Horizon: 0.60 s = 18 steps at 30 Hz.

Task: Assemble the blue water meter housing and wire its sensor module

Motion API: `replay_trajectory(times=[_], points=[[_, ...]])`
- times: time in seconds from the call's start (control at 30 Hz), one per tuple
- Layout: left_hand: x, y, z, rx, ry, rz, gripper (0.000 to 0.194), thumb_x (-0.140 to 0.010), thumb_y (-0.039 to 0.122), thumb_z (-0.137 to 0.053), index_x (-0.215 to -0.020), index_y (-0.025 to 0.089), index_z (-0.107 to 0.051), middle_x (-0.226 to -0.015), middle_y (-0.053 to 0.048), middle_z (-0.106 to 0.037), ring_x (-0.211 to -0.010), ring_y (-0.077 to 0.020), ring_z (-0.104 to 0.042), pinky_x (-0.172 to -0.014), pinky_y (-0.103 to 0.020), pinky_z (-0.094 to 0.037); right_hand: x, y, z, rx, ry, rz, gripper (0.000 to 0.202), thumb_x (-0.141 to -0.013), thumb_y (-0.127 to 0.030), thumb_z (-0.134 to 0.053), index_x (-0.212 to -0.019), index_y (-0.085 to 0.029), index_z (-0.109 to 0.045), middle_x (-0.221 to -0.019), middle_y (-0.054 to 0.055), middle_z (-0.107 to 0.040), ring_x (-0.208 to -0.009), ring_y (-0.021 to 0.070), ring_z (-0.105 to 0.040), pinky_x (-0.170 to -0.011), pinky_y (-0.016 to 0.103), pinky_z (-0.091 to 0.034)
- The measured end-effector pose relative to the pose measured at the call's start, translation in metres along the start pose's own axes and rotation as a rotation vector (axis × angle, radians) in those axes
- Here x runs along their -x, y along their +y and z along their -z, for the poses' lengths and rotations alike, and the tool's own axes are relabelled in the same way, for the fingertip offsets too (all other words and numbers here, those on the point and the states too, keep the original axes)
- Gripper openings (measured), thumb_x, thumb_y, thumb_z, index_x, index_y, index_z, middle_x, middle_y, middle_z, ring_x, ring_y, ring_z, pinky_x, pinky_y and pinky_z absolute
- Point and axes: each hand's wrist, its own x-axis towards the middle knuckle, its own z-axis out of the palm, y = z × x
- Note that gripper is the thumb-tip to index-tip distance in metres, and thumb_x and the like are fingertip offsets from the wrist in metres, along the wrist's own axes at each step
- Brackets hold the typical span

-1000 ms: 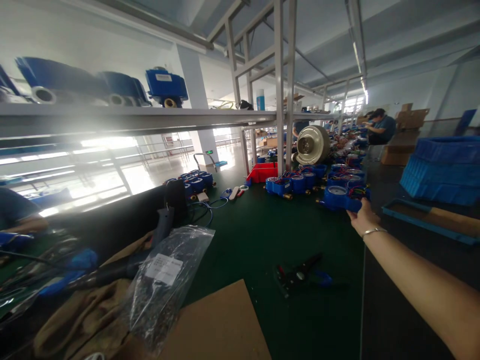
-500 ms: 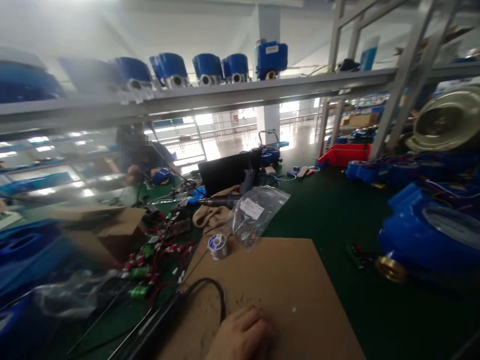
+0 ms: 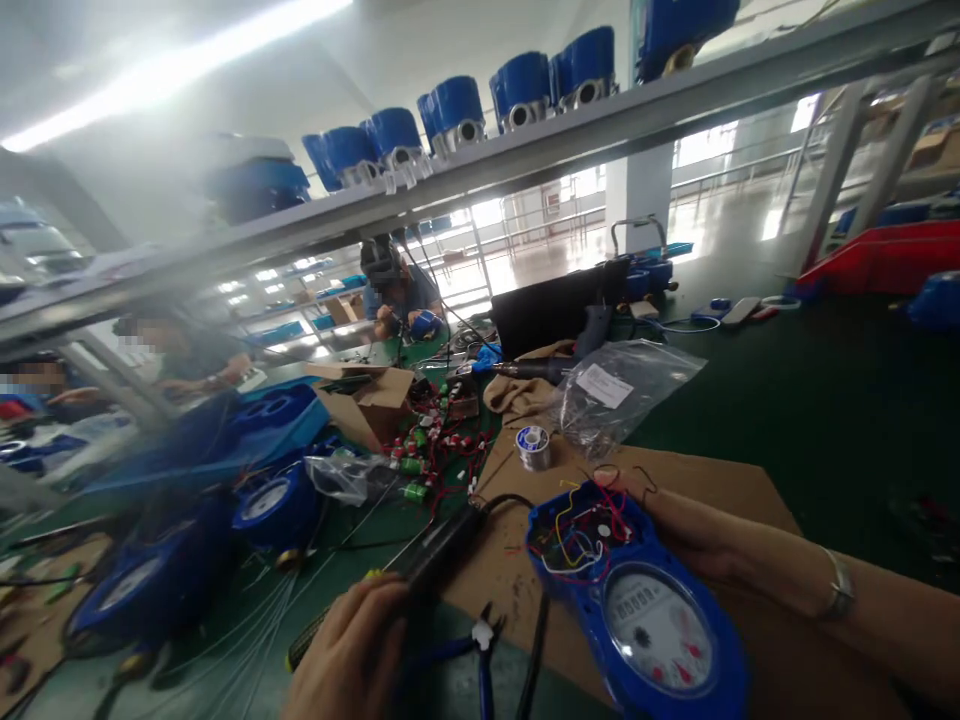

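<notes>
Since half a second ago the view has dropped toward the near edge of the desk, and the blue water meter that was coming in from the right now lies on the cardboard sheet, its wiring compartment open and facing up. The right hand cups the meter's far side, fingers wrapped behind the body; the left hand is closed around a black soldering iron whose tip points toward the red, yellow and white wires. To do this well, I judge the meter should be held flat and still, and only the tip brought to a joint — the solder spool sits just beyond. The dial's digits and the bag label are too blurred to read.
</notes>
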Motion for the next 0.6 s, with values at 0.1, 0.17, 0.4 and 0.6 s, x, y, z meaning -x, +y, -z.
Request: replay_trajectory(times=[0.1, 0.17, 0.4, 0.6], points=[[0.004, -0.013, -0.004, -0.068, -0.122, 0.123, 0.031, -0.093, 0.035, -0.047, -0.122, 0.028, -0.056, -0.127, -0.004, -0.060, -0.113, -0.0221, -0.063, -0.096, -0.038, -0.055, -0.010, 0.008, -0.004, 0.075, -0.043, -0.049, 0.042, -0.088, -0.051, -0.065, -0.090, -0.010, -0.068, -0.084, 0.011, -0.073, -0.080, 0.0222, -0.070, -0.081, 0.033, -0.055], [-0.004, -0.011, -0.008, -0.073, -0.257, 0.160, 0.037, -0.092, 0.031, -0.044, -0.127, 0.024, -0.053, -0.126, -0.007, -0.062, -0.114, -0.0238, -0.062, -0.098, -0.042, -0.053, -0.009, 0.009, -0.006, 0.123, -0.062, -0.051, 0.047, -0.088, -0.057, -0.062, -0.092, -0.010, -0.069, -0.088, 0.011, -0.073, -0.081, 0.0218, -0.070, -0.082, 0.032, -0.054], [-0.040, -0.014, -0.008, -0.042, -0.492, 0.142, 0.049, -0.084, 0.022, -0.044, -0.132, 0.020, -0.050, -0.130, -0.008, -0.063, -0.113, -0.0235, -0.064, -0.099, -0.038, -0.051, -0.002, 0.011, 0.003, 0.100, -0.068, 0.026, 0.048, -0.086, -0.060, -0.060, -0.087, -0.013, -0.068, -0.085, 0.009, -0.073, -0.080, 0.0195, -0.069, -0.078, 0.028, -0.053], [-0.041, -0.025, 0.024, -0.099, -0.145, 0.170, 0.065, -0.088, 0.039, -0.045, -0.149, 0.027, -0.026, -0.103, -0.004, -0.070, -0.078, -0.0204, -0.072, -0.066, -0.026, -0.057, -0.007, 0.020, 0.005, 0.016, -0.106, 0.013, 0.054, -0.082, -0.065, -0.061, -0.092, -0.012, -0.069, -0.090, 0.009, -0.073, -0.080, 0.0210, -0.068, -0.087, 0.032, -0.050]])
